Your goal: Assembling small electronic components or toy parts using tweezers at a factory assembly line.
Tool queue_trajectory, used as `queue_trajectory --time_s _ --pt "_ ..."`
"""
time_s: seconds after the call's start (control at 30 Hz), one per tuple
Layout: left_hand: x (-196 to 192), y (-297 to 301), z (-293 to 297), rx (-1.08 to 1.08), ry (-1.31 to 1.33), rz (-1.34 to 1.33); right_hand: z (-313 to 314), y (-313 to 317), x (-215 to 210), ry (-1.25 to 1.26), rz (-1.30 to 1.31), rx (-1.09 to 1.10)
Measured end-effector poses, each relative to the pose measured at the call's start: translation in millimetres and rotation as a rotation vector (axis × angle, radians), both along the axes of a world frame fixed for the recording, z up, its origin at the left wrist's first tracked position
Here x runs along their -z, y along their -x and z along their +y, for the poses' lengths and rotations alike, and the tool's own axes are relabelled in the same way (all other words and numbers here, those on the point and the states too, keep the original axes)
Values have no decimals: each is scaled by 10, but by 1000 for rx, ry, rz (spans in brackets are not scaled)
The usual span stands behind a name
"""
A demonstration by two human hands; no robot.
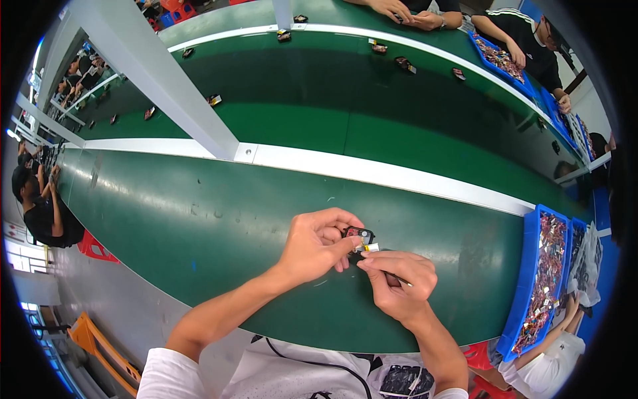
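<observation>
Above the green worktop (219,226), my left hand (316,245) is closed around a small black electronic device (367,233). The open side of its casing shows red and silvery parts, and a white and yellow tab (372,247) sticks out at its lower edge. My right hand (405,282) is pinched shut on a thin dark stick-shaped tool (399,278), whose back end shows between the fingers. Its front end lies close to the device, below the tab, partly hidden by my fingertips. Whether it touches the device, I cannot tell.
A blue tray (530,279) full of small wired parts stands at the right end of the worktop. Beyond a white rail (332,164) runs a dark green conveyor belt (286,80) carrying several small black devices. A grey post (159,73) rises at left. Co-workers sit around.
</observation>
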State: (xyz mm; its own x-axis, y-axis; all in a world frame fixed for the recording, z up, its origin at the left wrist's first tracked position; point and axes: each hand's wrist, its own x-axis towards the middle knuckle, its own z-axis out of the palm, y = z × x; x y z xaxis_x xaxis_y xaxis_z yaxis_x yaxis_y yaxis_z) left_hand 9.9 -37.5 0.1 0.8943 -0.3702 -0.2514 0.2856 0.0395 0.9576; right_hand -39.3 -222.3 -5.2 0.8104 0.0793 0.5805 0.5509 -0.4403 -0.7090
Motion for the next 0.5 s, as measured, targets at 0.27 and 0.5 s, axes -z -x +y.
queue_trajectory --time_s 0.27,0.5 --pt "-66 -772 -78 -163 8 -142 -121 -66 30 -158 -41 176" --pt "244 -1625 10 -515 -868 -946 -35 -121 71 -196 -22 205"
